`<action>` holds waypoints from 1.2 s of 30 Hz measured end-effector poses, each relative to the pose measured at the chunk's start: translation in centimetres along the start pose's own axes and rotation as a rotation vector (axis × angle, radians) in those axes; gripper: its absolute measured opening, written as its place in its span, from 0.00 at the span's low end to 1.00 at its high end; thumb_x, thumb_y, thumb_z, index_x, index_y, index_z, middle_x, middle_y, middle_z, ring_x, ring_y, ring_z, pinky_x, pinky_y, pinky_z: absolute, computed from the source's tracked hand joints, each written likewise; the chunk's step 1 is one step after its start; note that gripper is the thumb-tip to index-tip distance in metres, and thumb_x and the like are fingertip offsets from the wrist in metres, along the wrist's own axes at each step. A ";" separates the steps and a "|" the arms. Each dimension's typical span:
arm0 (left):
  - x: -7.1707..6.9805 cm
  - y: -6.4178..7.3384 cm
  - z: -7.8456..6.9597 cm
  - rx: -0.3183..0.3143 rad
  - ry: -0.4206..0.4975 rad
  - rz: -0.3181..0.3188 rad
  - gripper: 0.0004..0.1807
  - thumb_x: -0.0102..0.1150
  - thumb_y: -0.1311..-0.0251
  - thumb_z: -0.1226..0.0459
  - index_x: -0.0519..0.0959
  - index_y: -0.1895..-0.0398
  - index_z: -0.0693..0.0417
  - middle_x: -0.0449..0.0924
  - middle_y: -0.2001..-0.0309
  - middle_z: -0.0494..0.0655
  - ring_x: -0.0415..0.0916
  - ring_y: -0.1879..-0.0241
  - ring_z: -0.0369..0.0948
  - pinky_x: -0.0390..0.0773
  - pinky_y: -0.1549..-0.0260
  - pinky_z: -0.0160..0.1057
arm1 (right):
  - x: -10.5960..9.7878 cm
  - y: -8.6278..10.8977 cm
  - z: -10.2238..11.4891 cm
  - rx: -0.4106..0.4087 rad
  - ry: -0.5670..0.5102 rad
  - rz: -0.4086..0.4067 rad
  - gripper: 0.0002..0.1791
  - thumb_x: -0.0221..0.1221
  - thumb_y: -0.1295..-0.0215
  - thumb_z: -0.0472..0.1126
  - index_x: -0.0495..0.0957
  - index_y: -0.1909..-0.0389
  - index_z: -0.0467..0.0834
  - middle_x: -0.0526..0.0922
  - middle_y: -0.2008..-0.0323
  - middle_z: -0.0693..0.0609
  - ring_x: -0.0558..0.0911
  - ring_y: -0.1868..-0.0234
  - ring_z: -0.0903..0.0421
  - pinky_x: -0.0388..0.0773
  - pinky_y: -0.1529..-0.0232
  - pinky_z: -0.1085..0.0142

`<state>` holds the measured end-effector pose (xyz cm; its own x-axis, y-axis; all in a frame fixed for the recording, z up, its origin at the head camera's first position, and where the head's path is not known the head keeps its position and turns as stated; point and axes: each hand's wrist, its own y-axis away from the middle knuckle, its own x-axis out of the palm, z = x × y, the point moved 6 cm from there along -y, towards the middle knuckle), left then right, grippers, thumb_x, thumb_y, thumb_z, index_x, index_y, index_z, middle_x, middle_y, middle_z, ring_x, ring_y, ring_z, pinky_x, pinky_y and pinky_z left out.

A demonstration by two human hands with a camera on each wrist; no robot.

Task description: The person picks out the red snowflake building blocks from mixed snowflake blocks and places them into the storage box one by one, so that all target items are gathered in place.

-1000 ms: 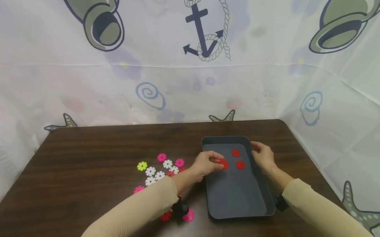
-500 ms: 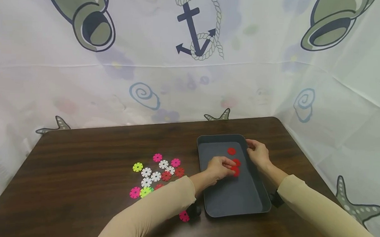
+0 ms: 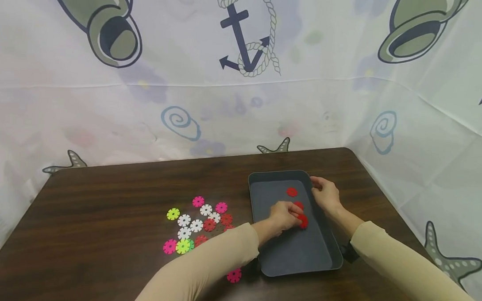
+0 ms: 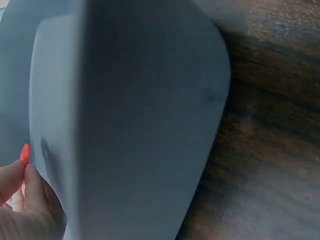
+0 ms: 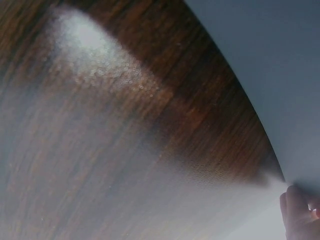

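Red disc (image 3: 303, 222), pinched in left grip (image 3: 284, 215); likely light, stiff, maybe slippery; best held by edge. Tray (image 3: 297, 252) beneath; right grip (image 3: 327, 197) pinches its rim.

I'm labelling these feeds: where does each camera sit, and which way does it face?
Head: worn on the head, facing forward and down at gray tray, notched discs and printed cloth; left hand, right hand and sleeves show.
Left wrist: worn on that wrist, facing the tray's side and wood-grain table; left hand shows, lower left.
Right wrist: worn on that wrist, facing table and tray; right hand partly shows, lower right.
Shared by head and left wrist: the red disc the left hand pinches.
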<state>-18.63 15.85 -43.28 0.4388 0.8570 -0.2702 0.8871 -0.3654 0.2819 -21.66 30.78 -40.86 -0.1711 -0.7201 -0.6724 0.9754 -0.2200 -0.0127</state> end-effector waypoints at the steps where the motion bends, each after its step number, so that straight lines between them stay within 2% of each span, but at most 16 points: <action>1: 0.1 0.0 0.0 0.004 -0.005 -0.005 0.11 0.66 0.56 0.79 0.83 0.68 0.61 0.75 0.79 0.41 0.68 0.81 0.32 0.68 0.82 0.25 | 0.0 0.0 0.0 0.001 -0.001 0.002 0.22 0.48 0.39 0.28 0.71 0.43 0.31 0.78 0.49 0.33 0.76 0.47 0.41 0.71 0.50 0.52; 14: 0.5 -0.1 -0.2 0.063 -0.070 -0.086 0.12 0.65 0.60 0.81 0.83 0.70 0.62 0.80 0.77 0.46 0.69 0.79 0.30 0.69 0.80 0.24 | 0.1 0.0 0.0 -0.004 0.003 0.009 0.22 0.48 0.38 0.28 0.70 0.42 0.31 0.77 0.49 0.33 0.75 0.46 0.41 0.71 0.50 0.51; 20: 0.5 -0.1 -0.2 0.086 -0.080 -0.105 0.12 0.64 0.60 0.81 0.83 0.71 0.62 0.80 0.78 0.46 0.68 0.79 0.30 0.69 0.81 0.24 | 0.1 0.0 0.0 -0.004 0.003 0.011 0.22 0.48 0.38 0.28 0.70 0.42 0.31 0.77 0.48 0.33 0.75 0.46 0.40 0.71 0.50 0.52; 36: 0.3 0.1 -0.1 0.088 -0.113 -0.152 0.13 0.63 0.59 0.80 0.82 0.70 0.59 0.80 0.75 0.44 0.69 0.75 0.30 0.69 0.77 0.24 | 0.0 0.2 0.1 -0.004 0.002 0.007 0.21 0.48 0.37 0.27 0.70 0.42 0.31 0.77 0.47 0.33 0.74 0.45 0.40 0.71 0.48 0.51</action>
<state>-18.49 16.10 -43.21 0.3075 0.8602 -0.4068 0.9513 -0.2693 0.1496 -21.52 30.72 -40.78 -0.1641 -0.7200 -0.6743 0.9771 -0.2125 -0.0109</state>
